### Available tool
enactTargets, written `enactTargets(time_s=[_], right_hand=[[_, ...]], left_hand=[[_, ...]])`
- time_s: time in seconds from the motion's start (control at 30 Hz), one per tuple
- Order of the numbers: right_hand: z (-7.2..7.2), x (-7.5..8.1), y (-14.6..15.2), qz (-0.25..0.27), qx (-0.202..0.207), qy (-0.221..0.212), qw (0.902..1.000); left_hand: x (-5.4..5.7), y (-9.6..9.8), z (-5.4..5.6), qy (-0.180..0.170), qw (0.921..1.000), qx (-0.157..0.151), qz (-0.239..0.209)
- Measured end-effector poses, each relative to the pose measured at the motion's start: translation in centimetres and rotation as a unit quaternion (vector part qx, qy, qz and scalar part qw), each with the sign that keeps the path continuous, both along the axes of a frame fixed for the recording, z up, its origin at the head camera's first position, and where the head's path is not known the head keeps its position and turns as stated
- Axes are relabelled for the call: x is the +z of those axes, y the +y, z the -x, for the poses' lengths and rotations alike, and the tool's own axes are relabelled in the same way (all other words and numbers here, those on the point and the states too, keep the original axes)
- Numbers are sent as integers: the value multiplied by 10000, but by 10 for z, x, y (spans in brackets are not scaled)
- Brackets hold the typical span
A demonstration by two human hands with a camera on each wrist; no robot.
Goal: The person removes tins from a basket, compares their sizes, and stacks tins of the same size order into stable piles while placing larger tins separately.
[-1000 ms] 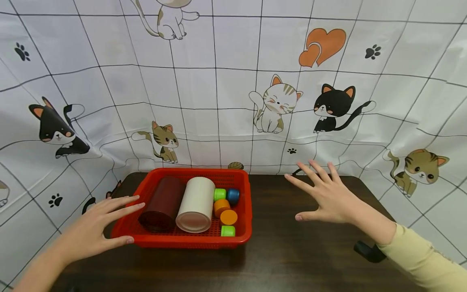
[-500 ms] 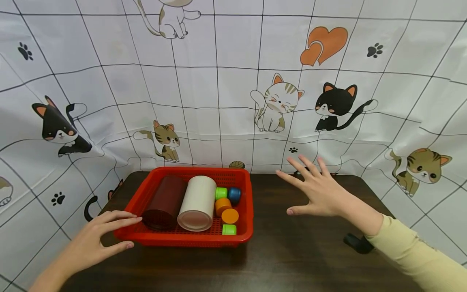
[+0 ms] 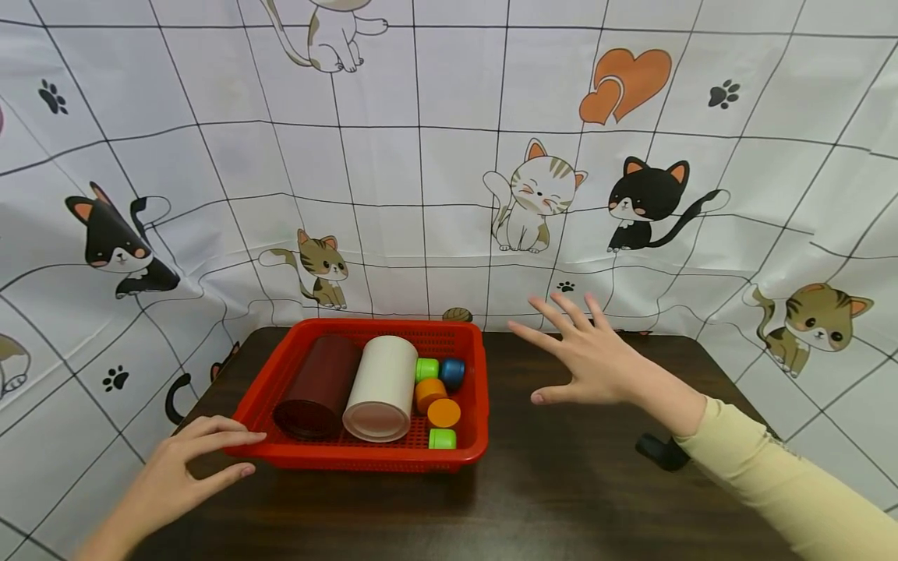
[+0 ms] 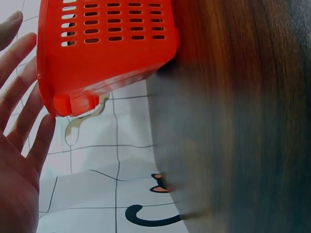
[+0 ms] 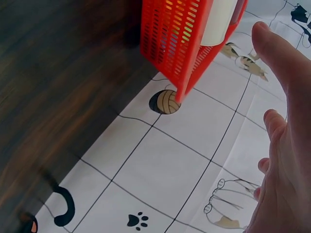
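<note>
A red perforated plastic basket (image 3: 365,461) stands on the dark wooden table. Inside lie a dark maroon cylinder (image 3: 319,389) and a cream cylinder (image 3: 381,388), side by side. Along its right side are small cap-like pieces: green (image 3: 442,439), orange (image 3: 444,414) and blue (image 3: 452,374). My left hand (image 3: 178,460) is at the basket's front left corner, fingers extended and overlapping the rim; the left wrist view shows the fingertips right at the rim (image 4: 43,73). My right hand (image 3: 589,358) hovers right of the basket, fingers spread, holding nothing.
Behind and on both sides of the table (image 3: 561,499) hangs a white sheet (image 3: 449,171) with grid lines and printed cats. A black wrist-camera part (image 3: 662,452) shows under the right forearm, near a pale yellow sleeve (image 3: 772,483).
My right hand has moved left, closer to the basket. My left hand has come slightly lower, to the basket's front left corner. The basket and its contents look unmoved.
</note>
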State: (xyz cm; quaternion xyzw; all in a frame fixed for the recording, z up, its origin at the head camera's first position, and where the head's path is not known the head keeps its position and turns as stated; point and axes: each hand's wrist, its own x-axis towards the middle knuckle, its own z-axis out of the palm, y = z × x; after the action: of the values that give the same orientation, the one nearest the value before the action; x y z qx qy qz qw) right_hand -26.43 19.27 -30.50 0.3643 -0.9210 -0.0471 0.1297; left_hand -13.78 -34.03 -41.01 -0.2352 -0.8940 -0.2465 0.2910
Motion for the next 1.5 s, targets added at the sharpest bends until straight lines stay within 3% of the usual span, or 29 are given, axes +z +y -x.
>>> enactTargets(time_s=[0.27, 0.53, 0.87, 1.03, 1.5], right_hand=[[13, 3, -24, -155, 85, -108, 9998], [26, 7, -48, -88, 239, -194, 9995], [46, 10, -79, -80, 357, -477, 9982], [56, 12, -94, 47, 445, -584, 9973], [81, 10, -132, 500, 421, -1372, 9884]], left_hand=[[-2, 3, -1, 133, 9998, 64, -126], [-2, 4, 2, 514, 9981, -112, 320], [-4, 6, 4, 298, 9992, -255, 122], [-5, 8, 4, 355, 9988, -310, 145], [-3, 21, 4, 249, 9997, -7, 75]])
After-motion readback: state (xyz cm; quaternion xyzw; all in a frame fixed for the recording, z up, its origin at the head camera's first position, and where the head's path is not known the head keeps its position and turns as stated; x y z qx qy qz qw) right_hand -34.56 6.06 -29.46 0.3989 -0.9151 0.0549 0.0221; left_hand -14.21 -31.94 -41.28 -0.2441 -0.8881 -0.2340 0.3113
